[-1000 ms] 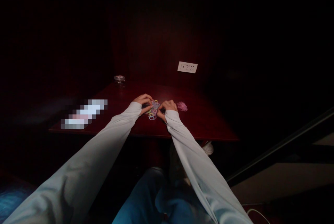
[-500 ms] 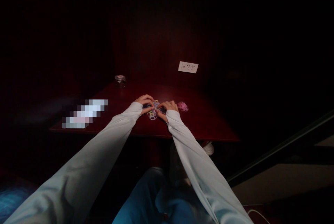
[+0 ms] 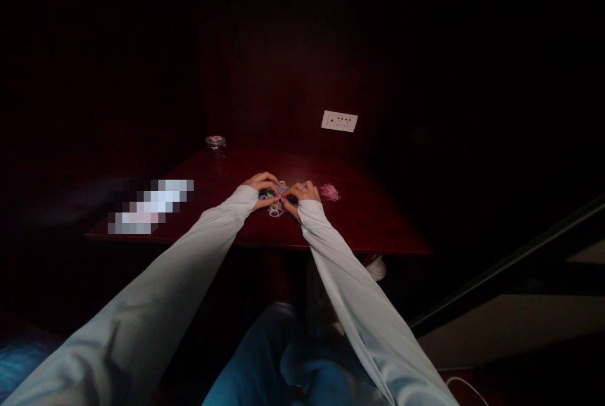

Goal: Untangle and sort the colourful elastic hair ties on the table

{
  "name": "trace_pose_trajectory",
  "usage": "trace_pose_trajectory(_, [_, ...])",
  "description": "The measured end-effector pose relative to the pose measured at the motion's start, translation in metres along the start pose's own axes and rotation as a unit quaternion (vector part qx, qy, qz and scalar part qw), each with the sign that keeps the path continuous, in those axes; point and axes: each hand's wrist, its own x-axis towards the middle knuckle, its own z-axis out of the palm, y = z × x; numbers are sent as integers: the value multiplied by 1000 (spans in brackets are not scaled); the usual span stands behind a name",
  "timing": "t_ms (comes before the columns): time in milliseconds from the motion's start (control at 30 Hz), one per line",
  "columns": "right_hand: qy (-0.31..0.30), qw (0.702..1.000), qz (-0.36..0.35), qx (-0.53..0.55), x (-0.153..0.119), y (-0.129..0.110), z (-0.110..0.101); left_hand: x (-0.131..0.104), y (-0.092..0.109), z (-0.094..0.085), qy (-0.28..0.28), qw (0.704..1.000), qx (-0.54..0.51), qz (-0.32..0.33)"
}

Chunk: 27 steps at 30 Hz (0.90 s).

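Note:
Over a small pile of mixed coloured bands (image 3: 275, 210) on the dark red table (image 3: 227, 229), my two hands meet with fingertips nearly touching. My left hand (image 3: 263, 188) is at the pile's left side, its thumb and fingers closed in a pinch. My right hand (image 3: 302, 194) pinches from the other side. Whatever lies between the fingertips is too small to name. A separate bunch of pink bands (image 3: 330, 191) lies just right of my right hand.
A clear lidded jar (image 3: 216, 143) stands at the table's back left. A blurred-out bright object (image 3: 158, 204) lies at the left. A white socket plate (image 3: 339, 121) is on the wall behind. Below the table's right part a white shoe (image 3: 377, 268) shows.
My right hand has shifted slightly left, and its fingertips are closer to those of my left hand. The whole view has moved a little.

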Motion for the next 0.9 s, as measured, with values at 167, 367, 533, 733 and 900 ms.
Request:
trace_pose_trajectory(167, [10, 1000, -14, -7, -1, 0, -1, 0, 2, 0, -1, 1000, -1, 4])
trace_pose_trajectory(367, [11, 1000, -7, -19, 0, 0, 0, 0, -5, 3, 2, 1000, -18, -4])
trace_pose_trajectory(533, [37, 999, 0, -27, -2, 0, 0, 0, -8, 5, 2, 1000, -17, 7])
trace_pose_trajectory(733, [62, 996, 27, -58, -2, -2, 0, 2, -7, 5, 6, 999, -45, 17])
trace_pose_trajectory(900, [39, 998, 0, -45, -3, -1, 1, 3, -2, 1, 18, 997, -73, 11])
